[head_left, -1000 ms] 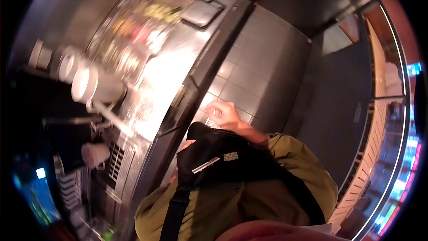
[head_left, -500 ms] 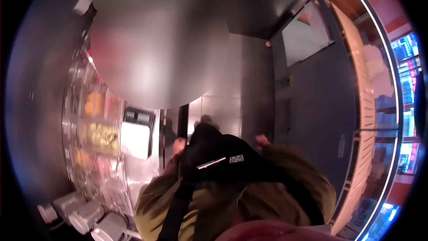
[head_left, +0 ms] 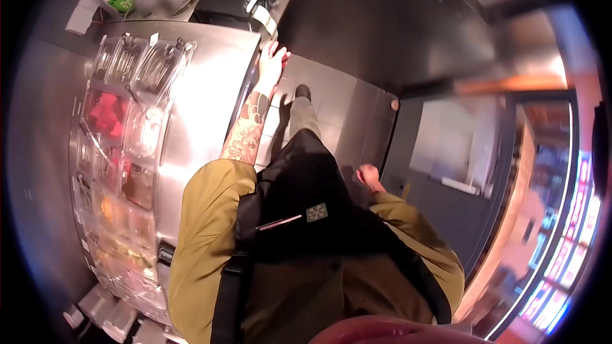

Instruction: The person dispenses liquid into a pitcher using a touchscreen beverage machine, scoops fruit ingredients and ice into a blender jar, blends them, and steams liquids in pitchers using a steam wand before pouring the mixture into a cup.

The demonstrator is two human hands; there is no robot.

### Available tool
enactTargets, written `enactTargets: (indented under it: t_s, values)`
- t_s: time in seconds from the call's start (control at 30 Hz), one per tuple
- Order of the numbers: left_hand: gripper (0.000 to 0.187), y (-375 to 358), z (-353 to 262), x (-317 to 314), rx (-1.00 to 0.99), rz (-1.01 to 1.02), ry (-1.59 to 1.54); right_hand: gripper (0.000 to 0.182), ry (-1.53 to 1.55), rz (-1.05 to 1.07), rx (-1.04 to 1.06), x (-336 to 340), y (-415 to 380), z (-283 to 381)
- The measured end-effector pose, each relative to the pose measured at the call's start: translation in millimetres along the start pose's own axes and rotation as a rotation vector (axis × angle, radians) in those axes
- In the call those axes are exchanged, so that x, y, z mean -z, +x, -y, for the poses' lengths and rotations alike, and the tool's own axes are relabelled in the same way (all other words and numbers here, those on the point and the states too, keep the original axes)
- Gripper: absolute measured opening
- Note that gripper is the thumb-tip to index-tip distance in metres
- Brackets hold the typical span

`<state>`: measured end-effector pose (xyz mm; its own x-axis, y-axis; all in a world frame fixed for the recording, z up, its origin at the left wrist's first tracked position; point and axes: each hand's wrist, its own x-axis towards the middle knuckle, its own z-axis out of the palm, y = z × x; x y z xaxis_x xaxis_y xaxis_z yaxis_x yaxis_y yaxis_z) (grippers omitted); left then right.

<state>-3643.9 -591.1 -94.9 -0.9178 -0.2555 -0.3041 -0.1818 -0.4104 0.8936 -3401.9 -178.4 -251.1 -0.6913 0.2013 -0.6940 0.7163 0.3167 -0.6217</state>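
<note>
My left hand (head_left: 273,62) reaches forward past the corner of the steel counter (head_left: 207,76), fingers apart and nothing visible in them. Just beyond the fingertips, a white paper strip (head_left: 264,20) hangs from a black label printer (head_left: 233,1). Low at my right side, my right hand (head_left: 368,175) is closed with its fingers curled in, and nothing shows in it. It is beside the grey cabinet front (head_left: 414,159).
Clear containers (head_left: 109,114) with red and yellow food line the counter's left side. Cups with green labels (head_left: 119,0) stand at the back left. Tiled floor (head_left: 325,95) runs ahead, with a dark steel wall (head_left: 382,25) beyond. Glass shelving (head_left: 510,216) is at right.
I have moved forward along the counter, and the large blurred shape in front is gone. My left arm has stretched out toward the printer. My right hand stays low at my side.
</note>
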Motion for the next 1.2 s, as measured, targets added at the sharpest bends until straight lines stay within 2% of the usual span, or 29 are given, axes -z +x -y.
enactTargets:
  t_s: [0.03,0.07,0.1,0.13,0.17,0.2,0.23,0.3,0.33,0.37,0.47,0.57,0.7,0.73,0.9,0.93,1.0,1.03,1.1,1.13,1.2]
  values:
    - [0.069,32.6,2.3,-0.5,0.049,-0.027,0.011,0.019,-0.206,-0.042,0.092,-15.9,62.5,41.0]
    - [0.075,69.6,12.4,-0.1,0.122,-0.109,0.014,0.021,-0.394,-0.189,0.516,-32.5,121.8,77.0]
    - [0.081,97.1,25.2,0.5,0.213,-0.188,0.019,0.02,-0.447,-0.189,0.707,-48.0,146.9,148.9]
    - [0.087,110.5,22.8,-6.6,0.169,-0.254,0.025,0.015,-0.427,-0.057,0.706,-64.7,152.8,231.6]
    - [0.079,132.4,39.1,-9.0,0.037,-0.386,-0.024,0.011,-0.473,-0.014,0.925,-82.1,162.2,297.8]
    - [0.067,145.8,34.6,-13.0,0.042,-0.392,-0.067,0.012,-0.424,0.102,1.07,-96.9,165.5,359.3]
    - [0.057,151.4,29.3,-16.8,0.046,-0.401,-0.114,0.011,-0.524,0.154,1.155,-98.5,181.2,382.6]
    - [0.029,146.0,25.6,-18.6,0.177,-0.408,-0.151,0.013,-0.58,0.278,1.482,-147.5,142.3,503.6]
    - [0.017,144.2,27.9,-22.7,0.159,-0.467,-0.185,0.013,-0.574,0.331,1.629,-165.3,142.2,525.5]
    - [0.015,141.4,25.9,-28.1,0.081,-0.49,-0.272,0.014,-0.554,0.385,1.777,-180.0,144.3,542.4]
    - [0.011,131.1,8.8,-41.0,-0.038,-0.531,-0.121,0.017,-0.725,0.591,1.82,-210.0,151.9,568.6]
    - [0.011,122.6,13.6,-35.1,0.037,-0.551,0.046,0.018,-0.971,0.673,1.892,-222.8,162.6,576.5]
    - [0.016,119.7,14.8,-42.8,-0.02,-0.595,0.149,0.012,-0.559,0.824,1.994,-227.0,172.9,582.8]
    - [0.017,119.5,8.3,-46.0,-0.053,-0.6,0.157,0.012,-0.591,0.84,1.992,-228.8,173.1,585.6]
    - [0.014,119.2,29.5,-30.1,0.026,-0.595,0.324,0.01,-0.855,0.945,1.961,-239.8,174.7,592.9]
    - [0.014,119.0,29.2,-28.2,0.052,-0.581,0.357,0.009,-0.892,0.909,2.023,-241.6,174.6,596.1]
    - [0.012,122.2,22.8,-45.3,-0.069,-0.6,0.003,0.007,-0.967,0.824,2.143,-243.2,174.2,602.9]
    - [0.012,122.7,17.1,-51.0,-0.13,-0.602,-0.173,0.007,-0.899,0.847,2.005,-243.8,174.3,604.9]
    - [0.011,123.7,27.7,-42.1,-0.049,-0.579,-0.07,0.007,-0.754,0.872,1.734,-247.9,175.6,611.5]
    - [0.01,123.7,25.1,-39.9,-0.01,-0.567,0.013,0.008,-0.758,0.905,1.759,-249.5,178.5,610.4]
    - [0.008,120.9,12.9,-41.3,0.138,-0.556,0.089,0.008,-0.755,0.784,1.664,-247.4,173.6,610.2]
